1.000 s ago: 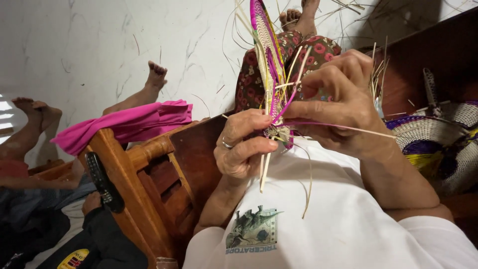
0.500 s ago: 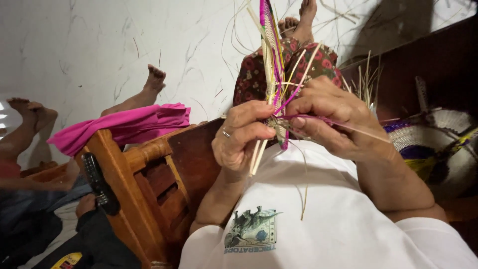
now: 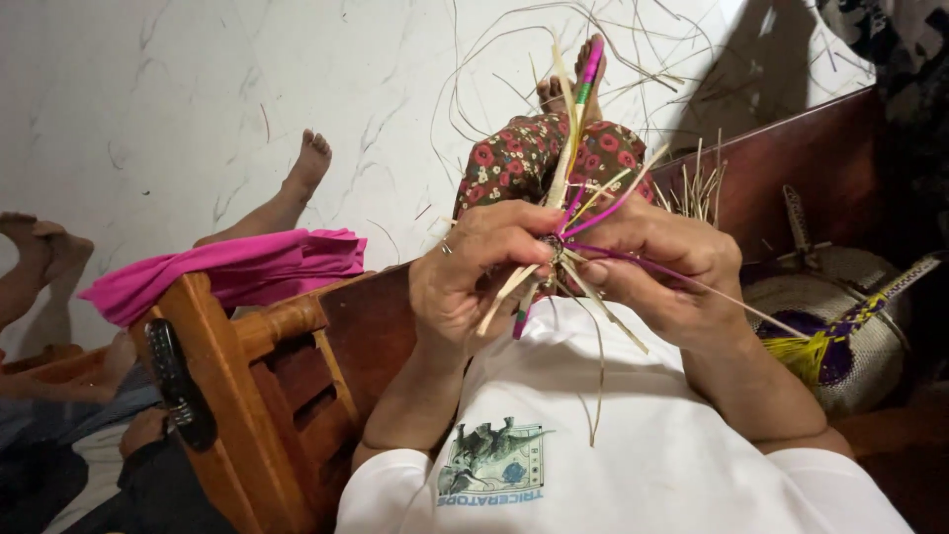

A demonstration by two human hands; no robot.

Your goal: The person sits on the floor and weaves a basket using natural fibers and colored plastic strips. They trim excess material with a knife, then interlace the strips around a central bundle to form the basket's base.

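My left hand (image 3: 474, 272), with a ring on one finger, and my right hand (image 3: 657, 262) meet over my lap, both pinching a small woven piece of straw strips (image 3: 556, 247). Pale tan, pink and purple strips fan out from it. A long braided strip (image 3: 573, 119) rises up from the knot past my floral trouser knee (image 3: 524, 158). A purple strand (image 3: 682, 277) runs right from under my right fingers. Loose strip ends hang down onto my white shirt.
A wooden chair arm (image 3: 247, 346) stands at my left, with a pink cloth (image 3: 227, 272) draped on it and a black remote (image 3: 178, 386) beside it. A woven basket (image 3: 840, 326) with purple and yellow strips lies at right. Another person's bare legs (image 3: 287, 198) rest on the white floor.
The woven piece has dropped lower and turned between my hands. My fingers have shifted their hold on the strips, and the view has tilted slightly.
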